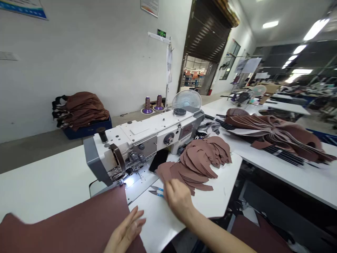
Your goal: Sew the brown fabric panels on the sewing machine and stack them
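My left hand [129, 226] lies flat with fingers stretched on the edge of a large brown fabric panel [71, 221] that runs under the needle area of a white sewing machine [142, 144]. My right hand [179, 198] reaches toward a fanned pile of small brown cut pieces [200, 161], its fingers bent at the pile's near edge and touching a piece. Blue-handled thread snips [156, 191] lie on the table just left of that hand. Whether the fingers grip a piece is hidden.
A white table [44, 182] carries the machine. A small fan [186, 100] and two thread cones [153, 103] stand behind it. Another table at right [289, 168] bears a heap of brown pieces. A blue crate of brown fabric [84, 114] sits by the wall.
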Demonstrator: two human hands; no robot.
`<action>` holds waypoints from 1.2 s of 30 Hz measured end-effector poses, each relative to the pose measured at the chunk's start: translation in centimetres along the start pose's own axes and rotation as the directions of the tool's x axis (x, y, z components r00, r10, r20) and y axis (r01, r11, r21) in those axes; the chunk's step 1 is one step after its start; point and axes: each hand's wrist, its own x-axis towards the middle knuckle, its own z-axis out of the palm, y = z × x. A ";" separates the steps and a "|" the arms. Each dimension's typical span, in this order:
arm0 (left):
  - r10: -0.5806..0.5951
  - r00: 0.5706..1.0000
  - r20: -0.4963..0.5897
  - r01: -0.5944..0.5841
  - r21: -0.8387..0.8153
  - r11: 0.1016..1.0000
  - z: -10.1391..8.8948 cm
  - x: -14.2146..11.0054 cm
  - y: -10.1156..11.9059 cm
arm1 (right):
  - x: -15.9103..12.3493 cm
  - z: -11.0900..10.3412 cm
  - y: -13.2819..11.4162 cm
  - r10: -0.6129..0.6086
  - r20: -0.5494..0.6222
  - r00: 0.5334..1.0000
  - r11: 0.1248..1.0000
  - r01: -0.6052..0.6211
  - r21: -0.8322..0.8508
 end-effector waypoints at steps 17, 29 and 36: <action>0.732 0.601 0.321 -0.132 0.943 -0.305 -8.4 4.9 1.4 | 2.4 0.0 -5.1 -0.889 -0.121 0.442 0.412 0.886 0.213; 0.564 0.791 0.238 -0.063 0.948 -0.312 -8.8 6.7 -1.1 | 5.0 6.5 -9.2 -0.813 -0.238 0.531 0.462 0.838 0.291; 0.576 0.799 0.174 -0.032 0.968 -0.247 -7.8 7.6 -1.7 | 5.1 6.7 -7.0 -0.801 -0.241 0.548 0.439 0.812 0.386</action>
